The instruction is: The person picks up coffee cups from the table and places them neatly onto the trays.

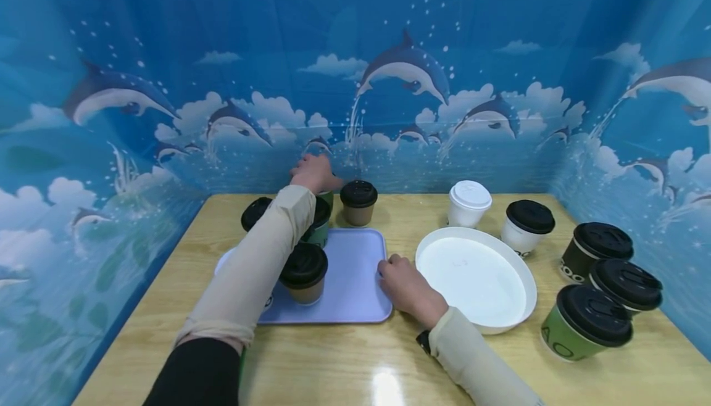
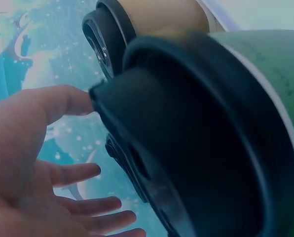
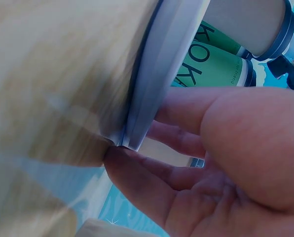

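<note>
At the back of the lilac tray [image 1: 355, 279], my left hand [image 1: 314, 173] reaches over a green cup [image 1: 328, 197]. In the left wrist view, the left hand [image 2: 33, 163] has spread fingers, its thumb tip right at the edge of a large black lid [image 2: 196, 133]. My right hand [image 1: 408, 285] grips the tray's right edge; in the right wrist view its thumb and fingers pinch the rim [image 3: 159, 64]. A brown cup [image 1: 305, 285] with black lid stands on the tray, a teal-green cup [image 1: 319, 233] behind it. My left sleeve hides the tray's left part.
A brown cup [image 1: 358, 208] stands behind the tray, a black-lidded cup [image 1: 254, 211] at its left. Right of the tray lies a round white tray [image 1: 472, 282]. White cups [image 1: 469, 205] and several black-lidded cups [image 1: 583, 326] stand around it. A dolphin-print curtain [image 1: 355, 85] encloses the table.
</note>
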The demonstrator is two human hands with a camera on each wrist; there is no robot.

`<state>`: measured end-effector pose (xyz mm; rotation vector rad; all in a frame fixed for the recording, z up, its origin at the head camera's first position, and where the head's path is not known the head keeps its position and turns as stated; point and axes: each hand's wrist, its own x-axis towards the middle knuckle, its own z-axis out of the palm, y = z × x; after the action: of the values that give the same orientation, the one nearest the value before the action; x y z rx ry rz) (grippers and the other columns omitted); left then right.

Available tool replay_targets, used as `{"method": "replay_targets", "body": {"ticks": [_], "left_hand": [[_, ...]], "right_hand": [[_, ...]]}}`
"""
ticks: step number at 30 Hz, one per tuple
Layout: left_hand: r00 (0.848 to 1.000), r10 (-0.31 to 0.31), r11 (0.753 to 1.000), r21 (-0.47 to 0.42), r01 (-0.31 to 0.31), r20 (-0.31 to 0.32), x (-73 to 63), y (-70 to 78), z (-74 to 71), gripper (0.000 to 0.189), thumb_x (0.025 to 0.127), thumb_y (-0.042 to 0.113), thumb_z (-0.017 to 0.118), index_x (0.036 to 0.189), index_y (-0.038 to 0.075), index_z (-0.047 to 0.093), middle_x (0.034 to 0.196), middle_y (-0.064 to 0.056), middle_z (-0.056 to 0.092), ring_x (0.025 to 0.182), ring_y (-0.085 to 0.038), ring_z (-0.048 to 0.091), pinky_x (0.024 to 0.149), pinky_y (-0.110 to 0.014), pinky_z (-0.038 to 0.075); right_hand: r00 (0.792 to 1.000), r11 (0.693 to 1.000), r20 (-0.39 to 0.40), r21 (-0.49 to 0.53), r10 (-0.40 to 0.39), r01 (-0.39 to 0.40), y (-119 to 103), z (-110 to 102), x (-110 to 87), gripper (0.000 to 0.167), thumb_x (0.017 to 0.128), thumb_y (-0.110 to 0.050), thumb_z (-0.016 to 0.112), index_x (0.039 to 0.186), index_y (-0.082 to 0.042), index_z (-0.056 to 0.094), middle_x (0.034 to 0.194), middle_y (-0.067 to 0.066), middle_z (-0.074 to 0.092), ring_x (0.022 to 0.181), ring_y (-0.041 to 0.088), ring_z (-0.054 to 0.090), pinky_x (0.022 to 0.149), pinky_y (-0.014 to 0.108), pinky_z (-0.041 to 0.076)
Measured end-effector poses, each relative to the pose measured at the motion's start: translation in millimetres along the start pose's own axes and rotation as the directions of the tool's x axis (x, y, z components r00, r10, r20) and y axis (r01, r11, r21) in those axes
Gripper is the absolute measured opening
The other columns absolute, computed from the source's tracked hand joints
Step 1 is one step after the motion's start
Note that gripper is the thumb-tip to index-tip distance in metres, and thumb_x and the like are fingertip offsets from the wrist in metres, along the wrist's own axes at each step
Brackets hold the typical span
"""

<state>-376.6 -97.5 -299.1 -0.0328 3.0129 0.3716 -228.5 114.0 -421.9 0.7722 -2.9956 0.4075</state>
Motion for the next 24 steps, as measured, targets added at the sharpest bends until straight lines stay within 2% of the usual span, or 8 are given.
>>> {"method": "replay_targets", "body": {"ticks": [10, 16, 24], "left_hand": [[0.995, -0.008, 1.0, -0.028, 0.01, 0.099, -1.8, -8.7, -3.9, 0.082, 0.098, 0.047, 0.064, 0.159, 0.002, 0.031, 0.155, -0.034, 0.029, 0.137, -0.051, 0.04, 0.109, -0.06, 0.04], [0.99, -0.016, 0.999, -0.044, 0.023, 0.142, -2.0, -10.7, -3.8, 0.087, 0.099, 0.044, 0.065, 0.162, 0.003, 0.022, 0.159, -0.034, 0.023, 0.141, -0.05, 0.037, 0.11, -0.058, 0.041], [0.983, -0.017, 0.996, -0.084, 0.033, 0.183, -0.6, -13.9, -4.5, 0.088, 0.099, 0.04, 0.066, 0.164, 0.004, 0.018, 0.164, -0.032, 0.017, 0.147, -0.048, 0.03, 0.112, -0.058, 0.039]], "right_hand": [[1.0, 1.0, -0.003, -0.003, -0.004, 0.004, 0.0, -0.7, -1.4, 0.012, 0.098, -0.006, 0.066, 0.102, 0.005, 0.068, 0.091, 0.021, 0.06, 0.081, 0.035, 0.062, 0.07, 0.048, 0.056], [1.0, 1.0, 0.025, -0.001, 0.014, -0.014, -0.5, -1.4, -0.4, 0.013, 0.098, -0.007, 0.067, 0.104, 0.004, 0.069, 0.094, 0.02, 0.061, 0.085, 0.035, 0.062, 0.074, 0.048, 0.055], [1.0, 1.0, 0.028, -0.009, 0.01, -0.01, 1.1, -0.5, 1.8, 0.015, 0.099, -0.008, 0.066, 0.107, 0.004, 0.069, 0.096, 0.02, 0.061, 0.086, 0.034, 0.062, 0.074, 0.048, 0.056]]}}
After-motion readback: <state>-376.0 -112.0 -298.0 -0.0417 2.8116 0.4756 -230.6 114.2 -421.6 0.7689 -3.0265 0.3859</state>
